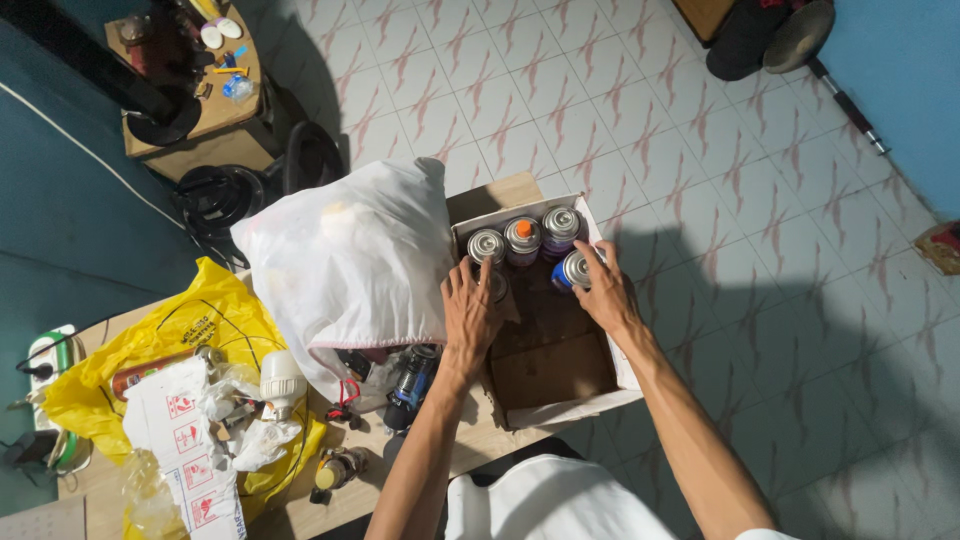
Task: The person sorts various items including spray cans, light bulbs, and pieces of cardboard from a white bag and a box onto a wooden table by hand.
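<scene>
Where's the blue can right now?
In the head view, the blue can is in the right hand, inside the cardboard box, just right of three upright cans.

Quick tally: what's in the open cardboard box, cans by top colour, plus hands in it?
Silver-topped cans: 3
Orange-capped can: 1
Can under the left hand, top hidden: 1
Hands in the cardboard box: 2, the right hand gripping a silver-topped can
Total: 5 cans, 2 hands
</scene>
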